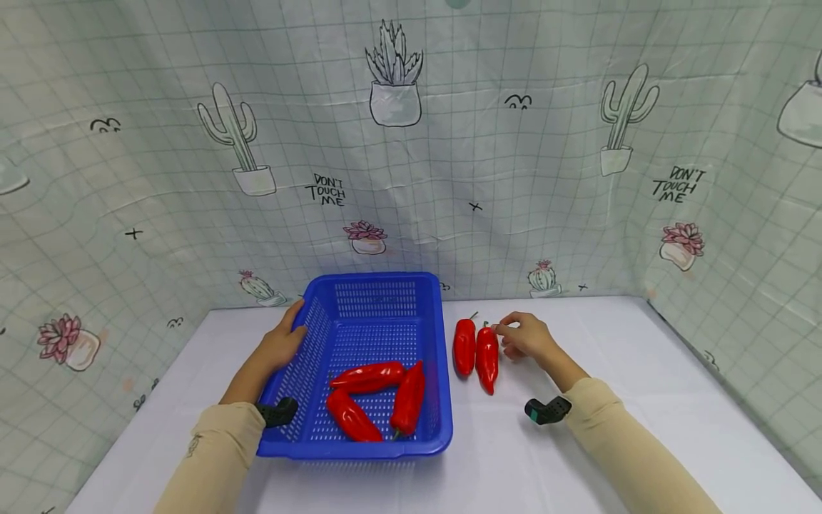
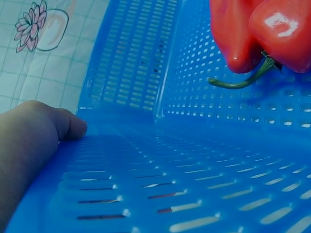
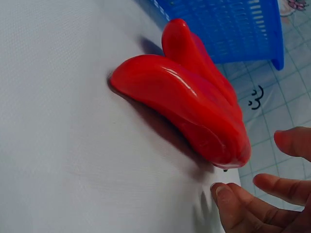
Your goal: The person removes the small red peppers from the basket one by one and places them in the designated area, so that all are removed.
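We are looking at a basket, blue and slotted, that is sitting left of centre in the lower half of the head view, on a white table. At its left rim the left hand is gripping it (we are catching that hand again at the left edge of the left wrist view). Inside, at the lower centre of the frame, three red peppers are lying: an upper pepper is stretching sideways, a left pepper is slanting below it, and a right pepper is lying near the right wall. Just right of the basket, an inner pepper and an outer pepper are resting side by side on the table. By the outer pepper's stem end, right of centre, the right hand is hovering with its fingers loosely bent and parted, gripping nothing; we are not managing to tell whether a fingertip is touching the pepper. Across the upper half a checked cloth is hanging, and beige sleeves are entering from the bottom edge.
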Demonstrator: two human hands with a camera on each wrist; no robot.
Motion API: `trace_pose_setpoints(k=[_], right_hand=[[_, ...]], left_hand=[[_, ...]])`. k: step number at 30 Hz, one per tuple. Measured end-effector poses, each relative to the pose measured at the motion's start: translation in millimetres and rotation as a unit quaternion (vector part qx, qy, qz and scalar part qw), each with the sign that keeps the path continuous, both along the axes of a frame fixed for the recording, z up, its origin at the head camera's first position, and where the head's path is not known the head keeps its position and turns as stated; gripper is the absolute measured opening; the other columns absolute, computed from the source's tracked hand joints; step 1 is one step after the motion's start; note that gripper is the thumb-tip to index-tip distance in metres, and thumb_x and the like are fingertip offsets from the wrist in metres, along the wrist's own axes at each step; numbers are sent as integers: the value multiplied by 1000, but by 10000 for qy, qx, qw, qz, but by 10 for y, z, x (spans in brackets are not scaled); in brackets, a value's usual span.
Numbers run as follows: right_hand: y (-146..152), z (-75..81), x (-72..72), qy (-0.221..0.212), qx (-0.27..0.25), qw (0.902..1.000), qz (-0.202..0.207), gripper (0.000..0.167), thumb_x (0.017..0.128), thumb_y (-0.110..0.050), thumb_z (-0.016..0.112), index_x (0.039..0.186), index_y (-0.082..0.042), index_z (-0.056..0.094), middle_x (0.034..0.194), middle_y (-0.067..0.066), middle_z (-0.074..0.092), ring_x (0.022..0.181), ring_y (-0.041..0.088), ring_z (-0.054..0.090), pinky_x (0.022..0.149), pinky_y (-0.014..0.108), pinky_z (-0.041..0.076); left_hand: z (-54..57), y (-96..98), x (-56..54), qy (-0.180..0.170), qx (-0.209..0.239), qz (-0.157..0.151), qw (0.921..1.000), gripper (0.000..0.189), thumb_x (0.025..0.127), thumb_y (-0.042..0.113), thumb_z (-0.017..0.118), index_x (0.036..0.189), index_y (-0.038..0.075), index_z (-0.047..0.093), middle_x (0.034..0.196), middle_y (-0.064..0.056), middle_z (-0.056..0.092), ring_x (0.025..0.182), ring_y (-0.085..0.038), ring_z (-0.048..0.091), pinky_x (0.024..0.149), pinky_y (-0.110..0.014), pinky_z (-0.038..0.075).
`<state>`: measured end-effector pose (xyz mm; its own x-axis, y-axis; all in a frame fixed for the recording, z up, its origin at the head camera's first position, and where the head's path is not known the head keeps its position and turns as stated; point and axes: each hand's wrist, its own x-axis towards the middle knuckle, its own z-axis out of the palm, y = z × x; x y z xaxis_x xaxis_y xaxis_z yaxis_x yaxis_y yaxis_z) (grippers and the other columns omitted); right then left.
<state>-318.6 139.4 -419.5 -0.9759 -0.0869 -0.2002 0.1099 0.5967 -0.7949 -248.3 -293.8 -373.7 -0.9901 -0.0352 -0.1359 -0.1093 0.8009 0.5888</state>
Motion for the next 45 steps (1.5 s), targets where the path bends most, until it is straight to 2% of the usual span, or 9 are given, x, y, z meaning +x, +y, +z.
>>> trace_pose_setpoints(k=[9, 15, 18, 21, 25, 28, 33, 40, 45], right_hand=[[96, 145, -54, 87, -289, 9994, -139, 43, 100, -25, 53, 128, 7, 51, 104, 26, 66, 69, 16, 71, 68, 28, 58], [218, 302, -81, 164, -411, 9988, -201, 48, 102, -25, 51, 134, 10, 46, 113, 31, 64, 81, 25, 73, 78, 36, 57], [278, 385, -90, 263, -467, 9984, -170, 47, 102, -23, 50, 134, 11, 46, 112, 31, 64, 78, 21, 72, 78, 36, 57], [321, 460, -101, 346, -545, 9978, -165, 47, 102, -22, 49, 135, 11, 45, 109, 29, 65, 71, 12, 69, 73, 31, 58], [340, 543, -119, 390, -608, 9973, -163, 50, 103, -23, 48, 138, 12, 41, 112, 30, 63, 66, 7, 67, 67, 24, 57], [329, 593, -127, 426, -635, 9970, -145, 52, 103, -22, 48, 141, 11, 39, 116, 32, 61, 68, 8, 68, 67, 23, 57], [261, 681, -131, 480, -882, 9949, -69, 53, 102, -20, 49, 143, 12, 35, 111, 28, 63, 69, 9, 68, 70, 25, 58], [68, 800, -110, 520, -1209, 9913, 56, 53, 102, -18, 49, 143, 12, 35, 121, 36, 58, 73, 10, 69, 79, 32, 57], [-90, 849, -121, 420, -1471, 9882, 94, 54, 102, -17, 49, 145, 11, 33, 120, 34, 58, 74, 11, 68, 82, 35, 56]], left_hand=[[-25, -8, 16, -39, 8, -51, 10000, 62, 103, 26, 28, 158, 12, 3, 151, -36, 28, 123, -61, 44, 92, -65, 42], [-6, -8, 7, 52, -29, -129, 9999, 62, 103, 25, 28, 158, 11, 3, 150, -37, 28, 122, -60, 46, 90, -64, 44], [16, -4, -2, 60, -44, -134, 9999, 61, 103, 25, 28, 158, 11, 3, 150, -37, 29, 122, -60, 46, 91, -64, 43], [29, 1, -4, 51, -36, -116, 9999, 61, 103, 24, 28, 157, 11, 4, 150, -37, 29, 122, -60, 46, 91, -65, 43], [32, 8, 6, 22, -23, -84, 10000, 61, 103, 24, 29, 157, 11, 4, 150, -37, 29, 123, -60, 46, 92, -65, 42], [26, 9, 15, 4, -13, -74, 10000, 61, 103, 24, 29, 158, 11, 3, 150, -37, 28, 123, -60, 45, 92, -65, 42], [15, 2, 23, 7, -15, -54, 10000, 61, 103, 24, 28, 157, 11, 4, 150, -37, 28, 122, -60, 46, 91, -64, 43], [20, 7, 23, 165, -29, -35, 9999, 60, 102, 21, 30, 156, 9, 8, 149, -38, 30, 127, -61, 41, 97, -68, 39], [18, 12, 17, 127, 5, -42, 9999, 60, 102, 21, 30, 157, 10, 7, 149, -37, 29, 126, -61, 42, 96, -67, 40]])
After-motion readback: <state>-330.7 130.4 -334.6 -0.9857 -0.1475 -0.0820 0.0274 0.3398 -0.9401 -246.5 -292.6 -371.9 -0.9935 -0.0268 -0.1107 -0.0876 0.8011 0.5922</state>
